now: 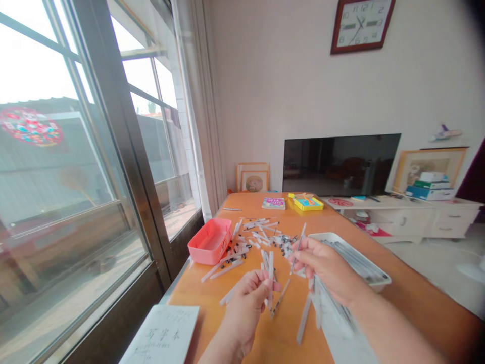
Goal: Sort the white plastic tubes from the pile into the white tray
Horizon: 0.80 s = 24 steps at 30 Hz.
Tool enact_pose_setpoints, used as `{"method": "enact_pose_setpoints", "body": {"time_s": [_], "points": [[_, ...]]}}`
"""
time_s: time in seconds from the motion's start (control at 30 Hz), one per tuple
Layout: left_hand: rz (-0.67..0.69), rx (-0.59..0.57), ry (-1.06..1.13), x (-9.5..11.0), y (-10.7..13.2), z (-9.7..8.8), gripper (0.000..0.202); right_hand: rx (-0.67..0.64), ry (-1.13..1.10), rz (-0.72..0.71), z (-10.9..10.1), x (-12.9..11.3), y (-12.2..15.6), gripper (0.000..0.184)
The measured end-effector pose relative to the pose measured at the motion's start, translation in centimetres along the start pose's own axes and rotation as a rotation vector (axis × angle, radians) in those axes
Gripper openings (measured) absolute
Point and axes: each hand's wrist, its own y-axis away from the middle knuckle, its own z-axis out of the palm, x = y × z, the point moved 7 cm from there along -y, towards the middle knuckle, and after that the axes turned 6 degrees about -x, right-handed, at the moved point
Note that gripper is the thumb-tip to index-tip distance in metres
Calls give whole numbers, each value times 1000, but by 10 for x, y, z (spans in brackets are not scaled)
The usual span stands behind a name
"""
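My left hand [245, 302] is closed around a translucent white pen barrel [270, 268], which stands nearly upright between thumb and fingers. My right hand [322, 260] pinches a thin, dark pen refill [302, 235], tilted, just right of the barrel and apart from it. Between and below the hands, another thin refill [281, 298] lies slanted on the table. Beyond the hands spreads a pile of loose white pen barrels [261, 235] and small black pen parts [285, 243]. More barrels [303, 318] lie below my right hand, partly hidden by the forearm.
A pink plastic basket [210, 258] stands left of the pile. At right, a white tray [382, 279] holds grey pens. A notebook [162, 333] lies at the near left; paper [337, 338] lies under my right forearm. A booklet [273, 203] and yellow box [307, 203] sit at the table's far end.
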Motion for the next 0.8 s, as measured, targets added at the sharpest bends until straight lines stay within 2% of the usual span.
{"method": "enact_pose_setpoints", "body": {"time_s": [0.1, 0.2, 0.47, 0.8], "points": [[-3, -40, -88, 1, 2, 7, 25, 120, -100, -101, -16, -17, 3, 29], [1, -77, -138, 2, 2, 12, 27, 156, -95, -137, -18, -24, 5, 29], [6, -122, -130, -1, 0, 15, 34, 141, -43, -107, -12, -26, 7, 30], [22, -150, -137, -3, 1, 16, 32, 19, 9, -66, 6, -11, 3, 25]]}}
